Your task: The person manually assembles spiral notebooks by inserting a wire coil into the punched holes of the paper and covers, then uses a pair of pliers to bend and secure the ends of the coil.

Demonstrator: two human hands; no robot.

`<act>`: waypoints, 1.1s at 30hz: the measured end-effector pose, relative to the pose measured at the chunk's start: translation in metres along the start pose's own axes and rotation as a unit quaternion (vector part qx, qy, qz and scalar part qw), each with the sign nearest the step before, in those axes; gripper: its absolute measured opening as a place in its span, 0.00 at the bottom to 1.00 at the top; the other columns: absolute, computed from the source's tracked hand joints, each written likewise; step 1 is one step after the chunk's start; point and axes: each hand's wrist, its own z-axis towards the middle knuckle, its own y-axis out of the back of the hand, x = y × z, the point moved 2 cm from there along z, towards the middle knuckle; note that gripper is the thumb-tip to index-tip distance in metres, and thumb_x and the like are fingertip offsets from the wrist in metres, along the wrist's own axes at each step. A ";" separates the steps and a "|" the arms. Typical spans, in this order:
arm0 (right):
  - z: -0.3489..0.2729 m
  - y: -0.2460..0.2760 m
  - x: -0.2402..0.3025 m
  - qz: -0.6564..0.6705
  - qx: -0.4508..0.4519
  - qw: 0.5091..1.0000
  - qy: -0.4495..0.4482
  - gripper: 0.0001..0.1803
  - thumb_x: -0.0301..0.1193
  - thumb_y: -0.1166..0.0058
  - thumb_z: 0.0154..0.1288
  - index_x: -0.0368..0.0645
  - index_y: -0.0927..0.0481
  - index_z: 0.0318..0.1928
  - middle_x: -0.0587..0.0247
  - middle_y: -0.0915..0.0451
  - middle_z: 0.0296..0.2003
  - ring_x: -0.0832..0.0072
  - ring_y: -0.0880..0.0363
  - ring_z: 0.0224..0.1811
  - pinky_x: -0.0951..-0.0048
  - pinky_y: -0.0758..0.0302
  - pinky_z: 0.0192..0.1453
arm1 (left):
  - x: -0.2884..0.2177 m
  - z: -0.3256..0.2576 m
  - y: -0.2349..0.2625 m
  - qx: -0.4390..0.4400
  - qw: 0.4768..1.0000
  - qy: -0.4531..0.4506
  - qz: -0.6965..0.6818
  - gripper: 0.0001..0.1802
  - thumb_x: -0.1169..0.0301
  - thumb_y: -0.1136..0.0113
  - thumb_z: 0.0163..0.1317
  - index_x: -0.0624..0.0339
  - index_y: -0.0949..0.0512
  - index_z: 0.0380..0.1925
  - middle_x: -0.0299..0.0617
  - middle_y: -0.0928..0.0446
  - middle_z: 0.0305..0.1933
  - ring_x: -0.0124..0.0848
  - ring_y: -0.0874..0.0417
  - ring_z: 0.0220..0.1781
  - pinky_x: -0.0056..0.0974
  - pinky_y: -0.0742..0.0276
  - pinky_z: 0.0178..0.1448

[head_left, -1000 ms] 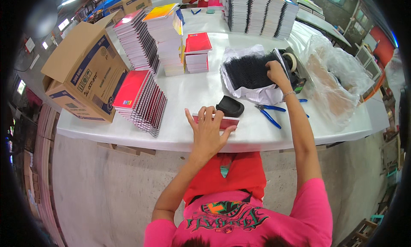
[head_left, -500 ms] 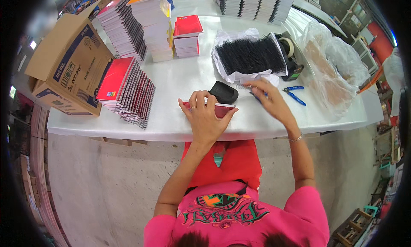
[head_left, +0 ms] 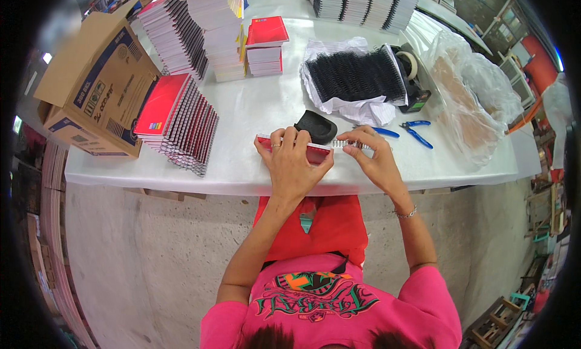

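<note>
1. Two bare hands work at the near edge of a white table [head_left: 254,116], above a lap in red cloth and a pink shirt.
2. Left hand [head_left: 292,161] lies flat over a small red-covered notebook [head_left: 315,152], fingers spread and pressing it down on the tabletop; it is not clenched around the book.
3. Right hand [head_left: 375,158] pinches a short silver wire spiral [head_left: 348,144] between thumb and fingertips, right at the notebook's right-hand end, where the coil meets the pages.
4. Just behind the notebook sits a small black tray [head_left: 316,125], touching or almost touching it.
5. Right of that, blue-handled pliers [head_left: 416,133] and a second blue-handled tool [head_left: 382,132] lie on the table, near the right hand.
6. Farther back, a bundle of black binding coils [head_left: 354,75] rests on crumpled white wrapping, with a tape dispenser [head_left: 414,77] at its right side.
7. Off to the left, a slanted stack of red spiral notebooks [head_left: 175,119] leans beside an open cardboard box [head_left: 91,89].
8. At the far edge stand taller piles of notebooks [head_left: 212,28], a short red-topped pile [head_left: 266,43], and a clear plastic bag [head_left: 466,89] at the right.
</note>
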 end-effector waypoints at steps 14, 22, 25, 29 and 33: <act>-0.005 -0.016 0.002 -0.044 0.025 0.998 -0.023 0.08 0.30 0.45 0.68 0.40 0.23 0.44 0.62 0.24 0.34 0.70 0.27 0.36 0.68 0.35 0.45 | 0.006 0.003 0.008 0.058 0.998 -0.010 0.026 0.22 0.50 0.32 0.53 0.54 0.24 0.37 0.36 0.29 0.41 0.41 0.28 0.51 0.68 0.44 0.61; 0.007 -0.020 0.005 -0.182 0.011 0.980 0.079 0.08 0.33 0.44 0.67 0.44 0.25 0.42 0.62 0.23 0.35 0.63 0.25 0.39 0.64 0.40 0.49 | 0.025 0.001 0.016 0.035 0.995 -0.003 -0.095 0.23 0.61 0.33 0.58 0.55 0.27 0.51 0.41 0.32 0.53 0.42 0.31 0.56 0.56 0.41 0.64; 0.012 -0.025 0.017 -0.200 -0.076 0.969 0.120 0.06 0.33 0.46 0.69 0.44 0.24 0.39 0.64 0.23 0.33 0.64 0.25 0.39 0.64 0.40 0.48 | 0.031 -0.001 0.019 -0.060 0.987 0.029 -0.148 0.26 0.66 0.32 0.58 0.55 0.29 0.55 0.47 0.36 0.58 0.46 0.33 0.59 0.51 0.39 0.65; 0.014 -0.026 0.014 -0.214 0.008 0.971 0.104 0.08 0.34 0.45 0.68 0.42 0.24 0.39 0.60 0.24 0.34 0.64 0.25 0.39 0.64 0.39 0.49 | 0.041 -0.011 0.013 -0.057 0.973 0.084 -0.206 0.23 0.68 0.34 0.61 0.59 0.30 0.54 0.50 0.36 0.56 0.45 0.32 0.59 0.46 0.35 0.63; 0.026 -0.018 0.007 -0.111 0.112 0.986 0.050 0.10 0.32 0.45 0.69 0.38 0.22 0.43 0.55 0.24 0.35 0.61 0.23 0.40 0.65 0.32 0.47 | 0.048 -0.019 0.015 0.027 0.944 0.135 -0.301 0.21 0.69 0.35 0.61 0.62 0.32 0.50 0.49 0.36 0.50 0.43 0.31 0.55 0.43 0.34 0.61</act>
